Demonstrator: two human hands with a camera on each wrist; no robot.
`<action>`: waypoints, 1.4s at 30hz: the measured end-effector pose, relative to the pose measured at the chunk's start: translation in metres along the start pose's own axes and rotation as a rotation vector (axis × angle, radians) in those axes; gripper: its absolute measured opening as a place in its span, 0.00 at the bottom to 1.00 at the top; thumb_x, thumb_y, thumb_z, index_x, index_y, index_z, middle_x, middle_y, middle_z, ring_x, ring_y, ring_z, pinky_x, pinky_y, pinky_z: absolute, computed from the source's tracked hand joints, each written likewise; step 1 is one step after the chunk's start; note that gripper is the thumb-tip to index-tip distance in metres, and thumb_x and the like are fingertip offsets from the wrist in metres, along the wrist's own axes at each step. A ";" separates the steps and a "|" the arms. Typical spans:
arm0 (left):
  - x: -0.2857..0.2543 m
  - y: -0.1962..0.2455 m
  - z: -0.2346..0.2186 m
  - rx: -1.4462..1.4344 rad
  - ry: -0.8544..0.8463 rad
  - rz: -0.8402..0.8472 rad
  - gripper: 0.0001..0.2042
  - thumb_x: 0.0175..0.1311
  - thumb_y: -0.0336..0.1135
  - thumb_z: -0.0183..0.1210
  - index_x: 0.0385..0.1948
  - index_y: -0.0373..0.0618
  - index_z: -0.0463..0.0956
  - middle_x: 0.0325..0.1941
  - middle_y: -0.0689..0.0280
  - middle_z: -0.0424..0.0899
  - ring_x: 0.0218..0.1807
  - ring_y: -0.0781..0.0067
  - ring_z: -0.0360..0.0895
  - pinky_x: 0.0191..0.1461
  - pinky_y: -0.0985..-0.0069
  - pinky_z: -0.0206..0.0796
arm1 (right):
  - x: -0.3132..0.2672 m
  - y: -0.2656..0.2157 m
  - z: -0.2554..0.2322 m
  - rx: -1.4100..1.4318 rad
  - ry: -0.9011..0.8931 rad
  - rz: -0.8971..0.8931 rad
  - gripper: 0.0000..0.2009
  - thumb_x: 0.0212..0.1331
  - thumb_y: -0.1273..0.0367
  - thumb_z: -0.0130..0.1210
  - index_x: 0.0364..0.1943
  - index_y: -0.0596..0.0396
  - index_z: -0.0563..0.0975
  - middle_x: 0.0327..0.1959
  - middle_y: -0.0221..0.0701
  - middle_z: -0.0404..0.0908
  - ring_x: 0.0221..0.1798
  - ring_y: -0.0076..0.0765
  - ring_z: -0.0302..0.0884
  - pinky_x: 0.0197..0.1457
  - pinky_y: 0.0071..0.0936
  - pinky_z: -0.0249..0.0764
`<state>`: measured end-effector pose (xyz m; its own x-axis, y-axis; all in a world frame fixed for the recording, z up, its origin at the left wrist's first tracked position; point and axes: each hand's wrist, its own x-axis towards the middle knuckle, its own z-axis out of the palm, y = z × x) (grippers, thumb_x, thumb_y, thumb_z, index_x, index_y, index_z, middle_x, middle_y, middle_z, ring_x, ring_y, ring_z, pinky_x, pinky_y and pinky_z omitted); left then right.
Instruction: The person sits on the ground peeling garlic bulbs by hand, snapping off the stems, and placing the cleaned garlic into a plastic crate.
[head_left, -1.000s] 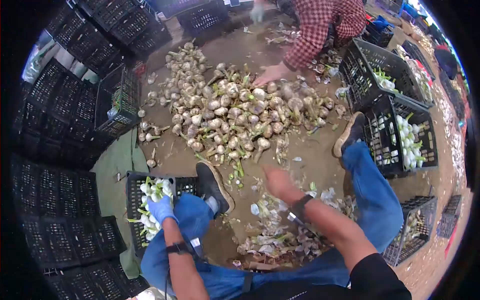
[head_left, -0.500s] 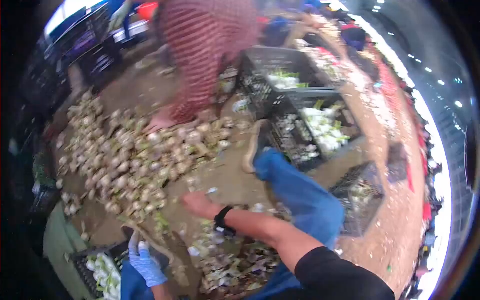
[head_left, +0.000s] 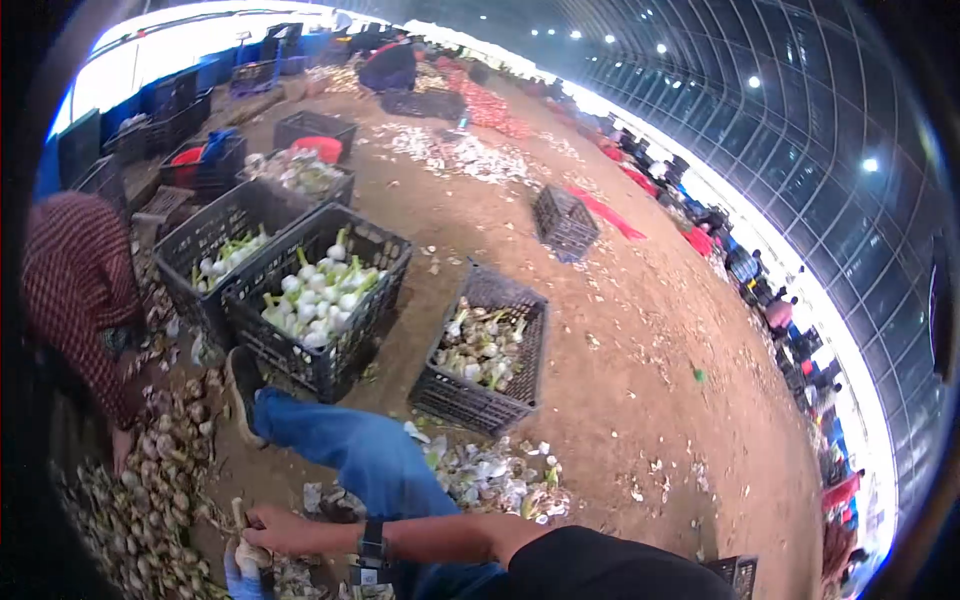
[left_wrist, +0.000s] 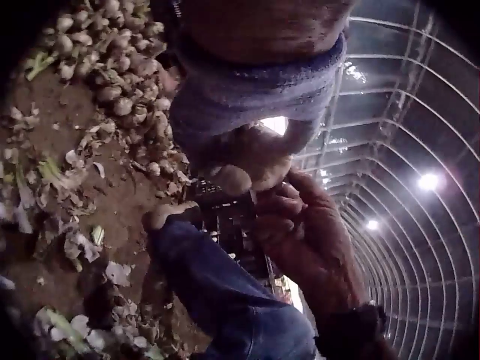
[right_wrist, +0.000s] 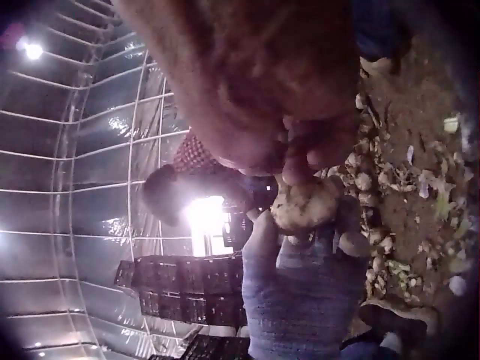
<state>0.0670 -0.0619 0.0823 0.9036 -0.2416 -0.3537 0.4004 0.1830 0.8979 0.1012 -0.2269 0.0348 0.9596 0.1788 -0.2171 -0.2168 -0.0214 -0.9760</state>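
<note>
Low at the left of the head view, my left hand (head_left: 243, 582) in a blue glove holds a garlic bulb (head_left: 252, 556). My bare right hand (head_left: 285, 530) meets it there, fingers curled at the stem. In the right wrist view the gloved fingers (right_wrist: 300, 300) cup the bulb (right_wrist: 304, 208) from one side, while the right hand (right_wrist: 262, 97) pinches its top. The left wrist view has the bulb (left_wrist: 266, 154) between the glove (left_wrist: 255, 97) and the right hand (left_wrist: 307, 244). A heap of unpeeled garlic (head_left: 150, 500) lies beside the hands.
Black crates of white garlic (head_left: 318, 300) stand beyond my leg (head_left: 350, 440), with a crate of browner bulbs (head_left: 485, 345) to their right. Peelings (head_left: 500, 480) litter the floor. A person in a checked shirt (head_left: 80, 260) bends over the heap at left.
The head view has swung right and up. My gloved left hand has left the crate beside my left leg and come together with my right hand, a bulb now between them.
</note>
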 end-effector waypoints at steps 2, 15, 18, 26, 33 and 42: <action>-0.011 0.012 0.027 0.282 0.059 0.058 0.24 0.67 0.41 0.57 0.61 0.38 0.68 0.59 0.55 0.75 0.55 0.59 0.75 0.57 0.65 0.70 | -0.023 -0.028 -0.021 0.036 -0.065 0.115 0.16 0.63 0.60 0.50 0.23 0.56 0.70 0.14 0.27 0.67 0.15 0.24 0.66 0.18 0.29 0.61; -0.037 0.039 0.073 1.111 0.111 0.404 0.23 0.52 0.30 0.67 0.52 0.37 0.73 0.49 0.54 0.73 0.46 0.55 0.75 0.49 0.63 0.71 | -0.036 -0.007 -0.018 0.241 0.047 0.063 0.15 0.60 0.66 0.50 0.20 0.56 0.62 0.16 0.26 0.60 0.19 0.22 0.58 0.22 0.36 0.56; -0.040 0.041 0.061 1.241 0.122 0.501 0.24 0.51 0.33 0.67 0.51 0.39 0.74 0.49 0.53 0.72 0.47 0.53 0.75 0.49 0.63 0.71 | -0.042 -0.011 -0.010 0.138 0.079 -0.035 0.14 0.60 0.66 0.49 0.20 0.56 0.62 0.16 0.25 0.61 0.21 0.21 0.59 0.24 0.35 0.58; -0.039 0.042 0.037 0.335 -0.135 0.141 0.27 0.65 0.47 0.58 0.59 0.37 0.69 0.56 0.54 0.76 0.53 0.60 0.76 0.55 0.68 0.69 | -0.045 -0.009 -0.016 0.195 0.008 -0.058 0.14 0.62 0.62 0.49 0.25 0.54 0.64 0.14 0.26 0.57 0.17 0.25 0.54 0.23 0.37 0.55; -0.044 0.041 0.052 0.674 -0.051 0.371 0.22 0.66 0.44 0.58 0.55 0.37 0.73 0.55 0.55 0.78 0.53 0.62 0.76 0.57 0.68 0.68 | -0.024 0.013 -0.026 0.190 -0.116 0.130 0.19 0.68 0.52 0.47 0.41 0.55 0.65 0.31 0.35 0.67 0.27 0.31 0.63 0.33 0.46 0.62; -0.053 0.050 0.071 0.710 -0.003 0.345 0.21 0.62 0.37 0.62 0.55 0.38 0.73 0.55 0.55 0.79 0.55 0.60 0.75 0.60 0.68 0.67 | -0.043 -0.007 -0.041 0.052 -0.241 0.124 0.26 0.69 0.52 0.44 0.55 0.63 0.56 0.44 0.38 0.56 0.46 0.37 0.56 0.50 0.48 0.56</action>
<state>0.0281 -0.1075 0.1648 0.9583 -0.2848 -0.0246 -0.0966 -0.4038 0.9097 0.0692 -0.2748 0.0505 0.8562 0.4070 -0.3181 -0.3447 -0.0084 -0.9387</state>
